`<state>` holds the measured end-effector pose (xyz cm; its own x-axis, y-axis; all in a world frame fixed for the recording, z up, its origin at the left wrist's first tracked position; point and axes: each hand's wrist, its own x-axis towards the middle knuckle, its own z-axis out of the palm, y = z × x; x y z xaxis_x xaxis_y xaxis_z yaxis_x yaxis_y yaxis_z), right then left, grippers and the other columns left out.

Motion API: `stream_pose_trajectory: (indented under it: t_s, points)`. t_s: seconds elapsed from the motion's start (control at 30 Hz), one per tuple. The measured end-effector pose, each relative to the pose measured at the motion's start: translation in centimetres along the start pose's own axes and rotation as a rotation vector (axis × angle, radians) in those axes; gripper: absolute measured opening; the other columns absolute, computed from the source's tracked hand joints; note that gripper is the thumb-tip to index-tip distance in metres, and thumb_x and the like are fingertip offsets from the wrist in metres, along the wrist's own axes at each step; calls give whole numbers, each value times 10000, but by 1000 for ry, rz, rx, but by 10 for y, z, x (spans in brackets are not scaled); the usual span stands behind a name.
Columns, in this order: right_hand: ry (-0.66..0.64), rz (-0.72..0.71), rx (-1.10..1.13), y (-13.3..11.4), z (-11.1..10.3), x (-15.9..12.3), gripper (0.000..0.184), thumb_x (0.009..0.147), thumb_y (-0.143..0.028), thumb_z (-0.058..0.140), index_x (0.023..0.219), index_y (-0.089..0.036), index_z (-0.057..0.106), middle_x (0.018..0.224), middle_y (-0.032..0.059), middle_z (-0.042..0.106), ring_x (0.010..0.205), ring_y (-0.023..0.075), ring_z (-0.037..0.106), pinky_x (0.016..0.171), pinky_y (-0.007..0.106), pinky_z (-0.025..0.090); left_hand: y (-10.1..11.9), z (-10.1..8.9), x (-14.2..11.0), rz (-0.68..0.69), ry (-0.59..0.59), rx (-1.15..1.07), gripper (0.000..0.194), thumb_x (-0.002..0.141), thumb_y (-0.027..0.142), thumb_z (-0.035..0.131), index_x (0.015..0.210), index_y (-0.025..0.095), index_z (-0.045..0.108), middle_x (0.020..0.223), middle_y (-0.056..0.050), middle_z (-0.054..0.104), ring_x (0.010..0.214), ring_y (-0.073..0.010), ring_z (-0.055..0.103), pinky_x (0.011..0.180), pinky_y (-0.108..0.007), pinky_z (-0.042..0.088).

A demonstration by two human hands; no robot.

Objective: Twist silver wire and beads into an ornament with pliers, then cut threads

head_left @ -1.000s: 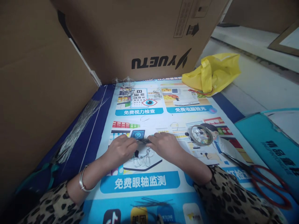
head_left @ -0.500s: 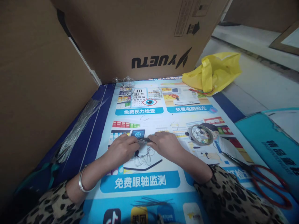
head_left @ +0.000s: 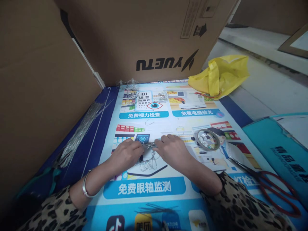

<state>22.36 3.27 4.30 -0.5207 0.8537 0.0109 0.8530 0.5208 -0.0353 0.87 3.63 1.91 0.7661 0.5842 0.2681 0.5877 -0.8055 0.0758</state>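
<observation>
In the head view, two bare hands meet over a big printed sheet (head_left: 168, 124), a bit to the left of its middle. The right hand (head_left: 172, 154) is closed around a small metal tool (head_left: 150, 145). The left hand (head_left: 126, 155) pinches at the tool's tip, on what looks like thin wire; that bit is too small to see well. Just below the fingers lie some wire loops (head_left: 150, 163).

Some wire looks bent already: a curly heap (head_left: 131, 88) sits at the sheet's far left corner, and a little bunch (head_left: 163, 95) lies near the far edge. The piece in hand seems only partly made. Much looks left to do, since a bundle of straight wires (head_left: 80, 134) lies off the sheet's left edge. Dark thin sticks (head_left: 157, 208) lie by the near edge.

The cardboard box (head_left: 144, 35) past the far edge says "YUETU", upside down. The sheet says 免费视力检查, 免费电脑验光 and 免费眼轴监测, with 美团 on an orange square by the near edge. Off the right edge, a teal box (head_left: 288, 154) starts with 精品; its last letters are hard to read.
</observation>
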Motion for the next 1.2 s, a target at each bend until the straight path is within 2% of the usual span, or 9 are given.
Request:
stream_pose_trajectory:
  t_s: [0.3,0.6,0.87,1.2]
  points:
    - [-30,6,11,-6,4,-1,226,892,-381,483,873,-180,585,769,56,622,710,187,566,587,281,294,2,1,0,-5,25,-26,226,885,112,416,717,163,558,723,-33,564,661,-148,490,630,-298,399]
    - [-57,68,-91,-20,-6,-7,176,881,-273,476,877,-144,596,760,104,616,709,239,582,568,312,326,4,3,1,-8,42,-24,213,868,85,422,760,162,589,718,-39,587,685,-149,540,622,-294,424]
    - [-35,42,-81,-14,-1,-6,133,872,-247,483,863,-167,588,760,86,619,683,228,568,560,311,319,4,3,2,21,108,19,213,856,54,438,747,163,584,720,-17,616,672,-135,555,609,-301,396]
    - [4,10,-40,-10,4,-8,144,877,-226,468,843,-155,589,737,80,610,676,197,549,555,301,274,5,1,7,-10,95,19,270,873,59,413,656,170,529,652,-1,578,602,-123,487,599,-310,323]
